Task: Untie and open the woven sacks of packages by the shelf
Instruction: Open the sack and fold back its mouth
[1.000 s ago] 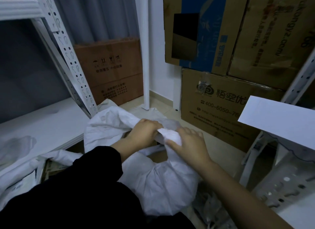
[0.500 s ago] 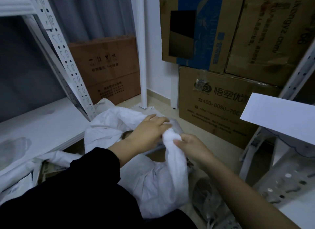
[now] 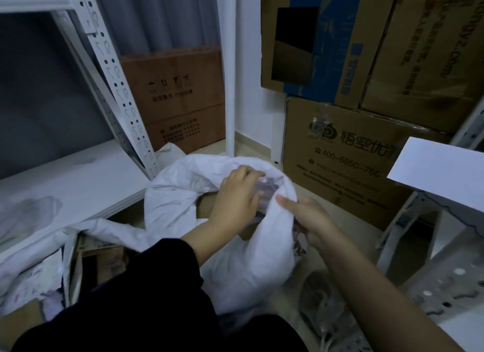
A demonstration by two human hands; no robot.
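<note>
Nearest the camera, a black sleeve [image 3: 146, 299] covers the person's left arm up to the wrist, while the right forearm [image 3: 372, 294] comes in bare from the lower right. Just beyond them a white woven sack [image 3: 243, 268] sits on the floor in the middle of the view, beside the foot of a white metal shelf [image 3: 65, 184], its neck gathered and folded over toward the right. The left hand [image 3: 235, 197] rests on the top of the sack with its fingers [image 3: 252, 173] curled loosely over the crumpled fabric at the mouth, where some clear, faintly purple plastic shows; whether they actually pinch the fabric cannot be told. The right hand [image 3: 311, 218] grips the folded neck of the sack from the right, thumb on the near side pressing the cloth and the other fingers wrapped behind it, out of sight. A second white sack [image 3: 34, 268] lies slumped at the lower left under the shelf board, with a cardboard edge showing beside it. Crumpled clear plastic [image 3: 322, 307] lies on the floor to the right of the main sack. At the right edge stand a white sheet [image 3: 442, 173] and perforated white metal parts [image 3: 450, 281]. Farther back, a perforated upright [image 3: 115, 89] of the shelf slants up to the left. Behind it a brown carton [image 3: 178, 100] leans against a grey curtain, and stacked cardboard boxes [image 3: 348, 152] with printed lettering fill the upper right against the wall.
</note>
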